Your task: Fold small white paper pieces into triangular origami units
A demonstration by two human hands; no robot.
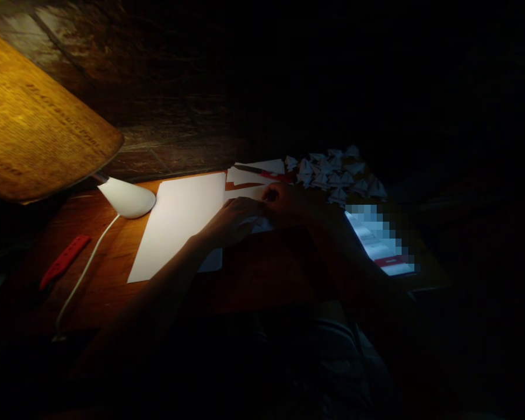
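Closest in, a red-handled tool (63,261) and a white cable (85,274) are lying at the left of the desk (254,274). Further up, the left hand (231,221) is pinching a small white paper piece (259,223) at mid-desk, its grip narrow around the piece. The right hand (284,201) is touching it from beyond; its grip is sitting in shadow, so I cannot tell. A large white sheet (179,224) is lying just left, a lit screen (378,239) right, folded paper shapes (336,172) farthest.
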